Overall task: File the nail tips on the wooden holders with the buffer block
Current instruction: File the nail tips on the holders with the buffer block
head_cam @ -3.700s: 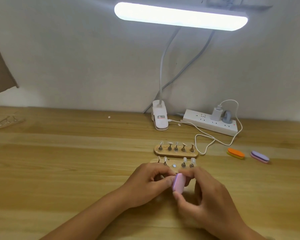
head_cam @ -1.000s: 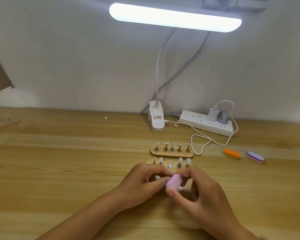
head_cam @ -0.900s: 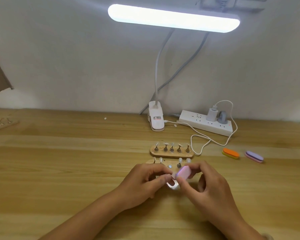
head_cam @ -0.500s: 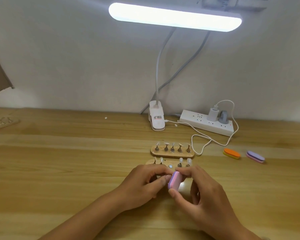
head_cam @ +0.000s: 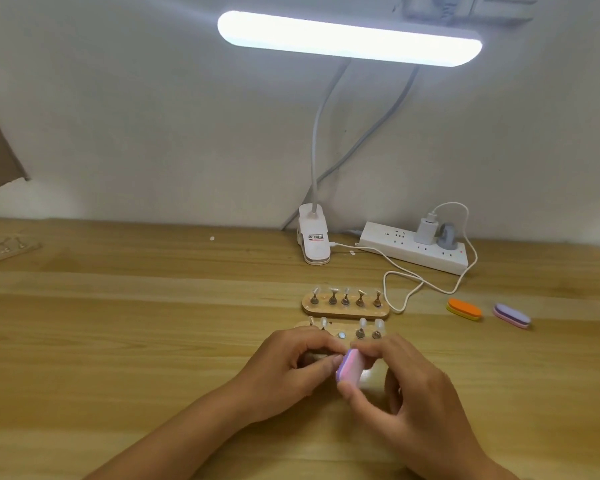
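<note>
The right hand (head_cam: 413,403) grips the buffer (head_cam: 350,367) between thumb and forefinger. The block stands nearly on end and leans toward 1 o'clock. The left hand (head_cam: 291,372) comes in from 7 o'clock with its fingers curled, thumb and forefinger tips meeting at the buffer's left edge. Whether they pinch a nail tip there I cannot tell, as the spot is blurred and covered.

Both hands hover over a wooden table (head_cam: 118,341). At 12 o'clock from them lies the near holder (head_cam: 347,333), its front edge hidden by the knuckles. Four tipped pegs show, and the middle seat is bare. The far holder (head_cam: 345,308) lies just beyond with five pegs. At 2 o'clock lie an orange block (head_cam: 464,309) and a purple block (head_cam: 511,315).

A lamp (head_cam: 349,38) glows overhead against a pale wall, its clip (head_cam: 314,242) resting on the table beside a power strip (head_cam: 416,249). At 10 o'clock another holder (head_cam: 4,249) is cut off by the frame edge.
</note>
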